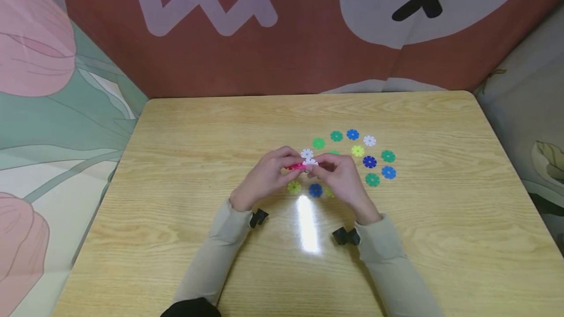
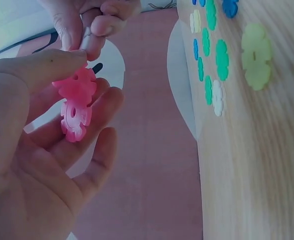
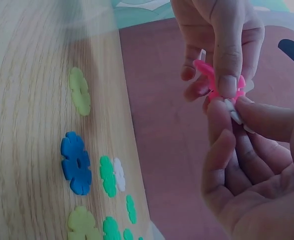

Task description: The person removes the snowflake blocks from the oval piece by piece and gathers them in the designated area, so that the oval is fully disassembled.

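Observation:
Above the table, my left hand (image 1: 266, 178) pinches pink notched snowflake discs (image 2: 76, 120) between thumb and fingers. At least two pink discs are joined at an angle. A white notched disc (image 3: 232, 111) is pinched by my right hand (image 1: 342, 176), between thumb and forefinger. Its edge meets the pink piece, right beside my left thumb; how far the slots interlock is hidden by the fingertips. On the table beneath and around the hands lie a yellow disc (image 1: 294, 187), a blue disc (image 1: 315, 190) and another white disc (image 1: 307, 153).
Several loose discs lie flat beyond and right of the hands, among them a light green disc (image 1: 318, 143), a dark blue disc (image 1: 369, 162) and a green disc (image 1: 372, 180). The wooden table (image 1: 185, 160) ends at a brown patterned backdrop (image 1: 264, 62).

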`<state>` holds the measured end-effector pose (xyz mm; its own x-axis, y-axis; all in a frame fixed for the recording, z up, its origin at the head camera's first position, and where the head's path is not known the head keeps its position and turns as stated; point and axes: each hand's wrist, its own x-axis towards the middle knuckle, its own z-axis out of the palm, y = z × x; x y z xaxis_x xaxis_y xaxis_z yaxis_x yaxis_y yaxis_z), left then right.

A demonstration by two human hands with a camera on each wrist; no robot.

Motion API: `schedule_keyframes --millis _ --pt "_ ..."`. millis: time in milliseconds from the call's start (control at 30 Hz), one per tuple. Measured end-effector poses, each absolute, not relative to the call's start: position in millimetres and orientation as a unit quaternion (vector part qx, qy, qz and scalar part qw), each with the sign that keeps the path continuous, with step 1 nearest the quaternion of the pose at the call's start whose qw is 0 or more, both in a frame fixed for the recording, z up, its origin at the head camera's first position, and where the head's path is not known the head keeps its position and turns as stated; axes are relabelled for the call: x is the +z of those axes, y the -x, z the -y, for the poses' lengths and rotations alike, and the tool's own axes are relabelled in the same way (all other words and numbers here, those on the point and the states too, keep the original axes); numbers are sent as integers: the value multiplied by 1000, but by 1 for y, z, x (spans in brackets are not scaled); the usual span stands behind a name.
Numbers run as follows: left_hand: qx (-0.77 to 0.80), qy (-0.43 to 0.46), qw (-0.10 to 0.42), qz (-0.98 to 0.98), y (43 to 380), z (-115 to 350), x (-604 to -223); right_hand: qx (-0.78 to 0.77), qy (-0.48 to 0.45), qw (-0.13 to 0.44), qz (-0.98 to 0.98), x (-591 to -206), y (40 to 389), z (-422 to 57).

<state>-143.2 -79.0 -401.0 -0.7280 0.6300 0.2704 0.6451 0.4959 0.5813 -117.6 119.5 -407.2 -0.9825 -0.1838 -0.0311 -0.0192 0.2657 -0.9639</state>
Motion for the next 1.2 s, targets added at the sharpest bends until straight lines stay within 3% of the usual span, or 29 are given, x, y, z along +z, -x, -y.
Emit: schedule_keyframes --millis 667,1200 --pt "-298 421 120 848 143 75 -405 -549 87 38 -830 -406 115 -117" --pt "-292 442 156 834 144 73 -408 -509 92 39 -855 -399 112 -118"
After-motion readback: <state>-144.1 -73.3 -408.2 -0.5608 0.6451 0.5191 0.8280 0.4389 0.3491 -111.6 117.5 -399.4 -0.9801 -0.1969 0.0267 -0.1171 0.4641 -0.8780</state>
